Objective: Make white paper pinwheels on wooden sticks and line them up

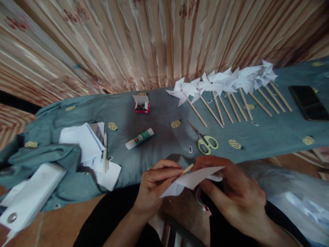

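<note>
My left hand [156, 181] is closed around a thin wooden stick [187, 168], whose tip pokes out to the right. My right hand [231, 192] pinches a folded white paper pinwheel [191, 180] against that stick tip. Both hands hover just in front of a grey-blue cloth [159, 137] spread over the table. On the cloth lie green-handled scissors [204, 140], a glue stick [140, 138] and a small red box of pins [141, 104].
A row of several finished white pinwheels on sticks [226, 89] lies at the back right. A dark phone [309, 102] sits far right. A pile of white paper sheets [88, 147] and a white box [28, 197] are at the left. A striped curtain hangs behind.
</note>
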